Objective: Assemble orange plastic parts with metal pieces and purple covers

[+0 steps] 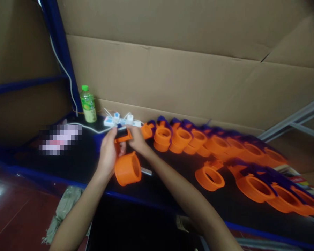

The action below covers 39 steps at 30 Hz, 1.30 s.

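Both my hands meet over the dark table (pixel 81 164), holding one orange plastic part (pixel 127 168) between them. It has a wide ring-shaped body hanging below and a narrow arm with a dark piece on top. My left hand (pixel 108 151) grips it from the left, fingers curled around it. My right hand (pixel 137 139) pinches the upper arm from the right. A loose orange ring (pixel 209 177) lies on the table to the right of my hands.
Several orange rings with purple pieces (pixel 199 137) stand in rows across the table's right half. A white power strip (pixel 121 121) with cables and a green-capped bottle (pixel 88 104) sit at the back left, before a cardboard wall (pixel 172 76). A blue edge runs along the table's front.
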Available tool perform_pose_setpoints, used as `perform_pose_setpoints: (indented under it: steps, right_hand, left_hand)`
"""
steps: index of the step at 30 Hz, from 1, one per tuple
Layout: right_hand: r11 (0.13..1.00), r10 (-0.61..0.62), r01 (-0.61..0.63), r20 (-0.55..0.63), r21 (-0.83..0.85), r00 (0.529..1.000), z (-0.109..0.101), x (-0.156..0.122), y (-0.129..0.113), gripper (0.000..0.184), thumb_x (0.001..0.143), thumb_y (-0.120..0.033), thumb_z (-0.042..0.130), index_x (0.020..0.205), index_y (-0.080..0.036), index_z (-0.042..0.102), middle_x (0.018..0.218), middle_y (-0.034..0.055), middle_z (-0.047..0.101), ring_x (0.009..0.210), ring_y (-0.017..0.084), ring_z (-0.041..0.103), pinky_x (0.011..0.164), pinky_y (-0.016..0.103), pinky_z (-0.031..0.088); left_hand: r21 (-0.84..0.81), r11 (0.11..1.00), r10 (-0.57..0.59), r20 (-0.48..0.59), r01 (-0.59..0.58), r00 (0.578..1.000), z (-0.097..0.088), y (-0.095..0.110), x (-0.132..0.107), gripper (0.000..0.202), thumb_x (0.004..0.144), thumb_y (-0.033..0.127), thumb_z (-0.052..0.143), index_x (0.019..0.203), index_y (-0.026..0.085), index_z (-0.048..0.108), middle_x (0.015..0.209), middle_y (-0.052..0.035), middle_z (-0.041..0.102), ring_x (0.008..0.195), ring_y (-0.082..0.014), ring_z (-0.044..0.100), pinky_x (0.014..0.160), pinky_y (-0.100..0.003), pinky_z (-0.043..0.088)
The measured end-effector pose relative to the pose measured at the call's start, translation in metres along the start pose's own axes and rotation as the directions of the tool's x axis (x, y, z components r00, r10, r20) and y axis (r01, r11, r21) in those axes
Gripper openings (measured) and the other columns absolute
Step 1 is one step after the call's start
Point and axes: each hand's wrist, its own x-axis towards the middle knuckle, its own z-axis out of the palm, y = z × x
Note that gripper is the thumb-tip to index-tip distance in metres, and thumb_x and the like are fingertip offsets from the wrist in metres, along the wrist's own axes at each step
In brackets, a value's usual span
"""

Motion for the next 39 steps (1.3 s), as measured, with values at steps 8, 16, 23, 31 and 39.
perform_pose_setpoints:
  steps: [8,16,23,31,39]
  right_hand:
    - [0.988,0.005,0.039,-0.284,0.148,0.959,-0.023,-0.053,-0.033,0.040,0.094,-0.040,0.067,0.128,-0.020,0.073,0.112,0.0077,0.077,0.096,0.021,0.074,0.076,0.031,0.063]
    - [0.959,-0.242,0.212,-0.154,-0.186,0.958,-0.030,-0.080,-0.033,0.042,0.102,-0.029,0.058,0.143,-0.028,0.064,0.111,0.0076,0.076,0.094,0.019,0.069,0.085,0.034,0.059]
    - [0.960,-0.229,0.220,-0.035,-0.170,0.973,-0.060,-0.079,-0.037,0.044,0.089,-0.027,0.078,0.132,-0.032,0.072,0.110,0.0052,0.075,0.082,0.016,0.066,0.062,0.026,0.057]
    - [0.840,-0.439,0.426,0.041,-0.336,0.898,-0.072,-0.088,-0.044,0.039,0.092,-0.026,0.076,0.130,-0.028,0.070,0.120,0.0083,0.075,0.109,0.022,0.070,0.082,0.037,0.062]
    - [0.795,-0.460,0.462,0.106,-0.394,0.882,-0.080,-0.090,-0.042,0.031,0.090,-0.028,0.077,0.121,-0.025,0.070,0.119,0.0105,0.071,0.109,0.024,0.070,0.087,0.040,0.062]
  left_hand:
    - [-0.021,1.000,-0.005,-0.084,0.004,0.996,0.005,-0.007,0.001,0.044,0.086,0.061,0.068,0.084,0.019,0.055,0.055,0.0041,0.055,0.041,-0.0067,0.045,0.041,-0.018,0.031]
    - [0.012,0.996,-0.092,-0.013,0.092,0.996,0.002,-0.006,-0.001,0.046,0.084,0.063,0.069,0.084,0.019,0.056,0.053,0.0041,0.052,0.041,-0.0074,0.044,0.040,-0.017,0.029]
    - [0.033,0.930,-0.365,0.183,0.365,0.913,-0.003,-0.001,-0.001,0.050,0.083,0.066,0.068,0.073,0.019,0.053,0.044,0.0045,0.043,0.034,-0.0059,0.031,0.038,-0.019,0.021]
    - [0.066,0.944,-0.330,0.197,0.323,0.923,-0.001,0.000,-0.006,0.046,0.084,0.061,0.071,0.077,0.021,0.050,0.045,0.0080,0.039,0.035,-0.0044,0.027,0.038,-0.018,0.020]
    - [0.081,0.951,-0.310,0.209,0.299,0.928,0.002,0.001,-0.013,0.039,0.083,0.052,0.076,0.083,0.021,0.052,0.049,0.0093,0.040,0.037,-0.0045,0.030,0.039,-0.017,0.022]
